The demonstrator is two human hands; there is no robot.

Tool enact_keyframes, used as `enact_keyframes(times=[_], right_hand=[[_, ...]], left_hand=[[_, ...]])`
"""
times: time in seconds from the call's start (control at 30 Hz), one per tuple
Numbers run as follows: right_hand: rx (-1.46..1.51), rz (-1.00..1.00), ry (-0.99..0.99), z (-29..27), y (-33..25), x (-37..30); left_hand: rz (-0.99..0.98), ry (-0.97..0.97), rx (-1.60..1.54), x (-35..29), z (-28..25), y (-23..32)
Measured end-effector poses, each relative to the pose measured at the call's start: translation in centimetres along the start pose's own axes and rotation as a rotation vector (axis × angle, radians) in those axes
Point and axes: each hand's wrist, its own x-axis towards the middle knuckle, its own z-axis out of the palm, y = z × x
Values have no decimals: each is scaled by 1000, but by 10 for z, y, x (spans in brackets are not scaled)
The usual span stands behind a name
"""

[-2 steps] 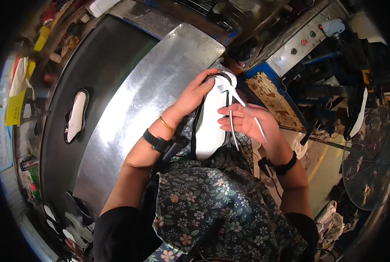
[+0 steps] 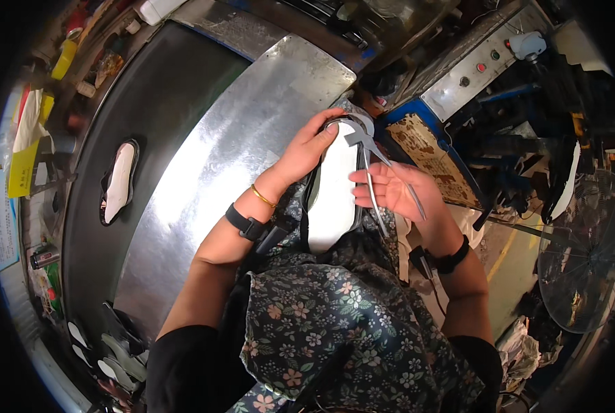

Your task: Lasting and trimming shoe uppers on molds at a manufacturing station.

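Observation:
A shoe (image 2: pixel 331 189) lies sole up on my lap, its white insole board facing me and its dark upper showing round the rim. My left hand (image 2: pixel 311 144) is wrapped round its far end, thumb pressed on the white board. In my right hand (image 2: pixel 400 193) are metal lasting pincers (image 2: pixel 370 146), their handles spread apart. One handle lies across the palm near the thumb, the other by the fingertips, which are stretched out loosely. The pincers' head rests over the shoe's far right edge; what its jaws touch I cannot make out.
On the left, a dark conveyor belt (image 2: pixel 176 65) carries another shoe (image 2: pixel 120 180). A shiny metal sheet (image 2: pixel 231 131) lies beside it. Several shoe pieces (image 2: pixel 118 358) sit lower left. A button panel (image 2: pixel 483 65) and a round fan guard (image 2: pixel 582 255) stand on the right.
My right hand and the pincers have shifted slightly to the right, and the pincers' handles have swung a little that way. My left hand keeps its hold on the shoe.

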Motion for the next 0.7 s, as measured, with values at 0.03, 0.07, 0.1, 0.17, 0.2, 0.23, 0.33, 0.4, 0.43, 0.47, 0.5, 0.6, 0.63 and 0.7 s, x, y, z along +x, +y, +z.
enact_keyframes(times=[0.03,0.07,0.1,0.17,0.2,0.23,0.33,0.4,0.43,0.47,0.5,0.6,0.63,0.7], right_hand=[[105,61,-45,-6,-3,0],[233,116,-146,-11,-6,-1],[236,179,-141,-13,-9,-2],[56,166,-73,-11,-14,-7],[-108,116,-72,-8,-15,-8],[-139,230,143,-3,-15,-11],[1,194,56,10,-9,-14],[11,170,142,12,-3,-14],[204,139,38,12,0,-15],[450,109,-87,10,3,-12],[334,102,100,9,6,-14],[-448,63,245,5,14,-10],[-610,37,296,6,19,-9],[-767,-37,294,10,29,-6]], left_hand=[[52,9,64,-2,1,0],[48,19,63,-4,1,-1],[53,20,113,-5,1,-2],[56,23,160,-6,2,-4],[53,32,160,-6,4,-5],[82,35,158,-5,5,-7],[108,77,169,-3,11,-10],[158,121,281,-2,15,-11],[185,164,423,-3,16,-11],[206,173,408,-3,17,-11],[190,165,407,-4,17,-10],[212,166,436,-7,18,-9],[277,172,464,-7,19,-8],[245,185,437,-8,20,-8]])
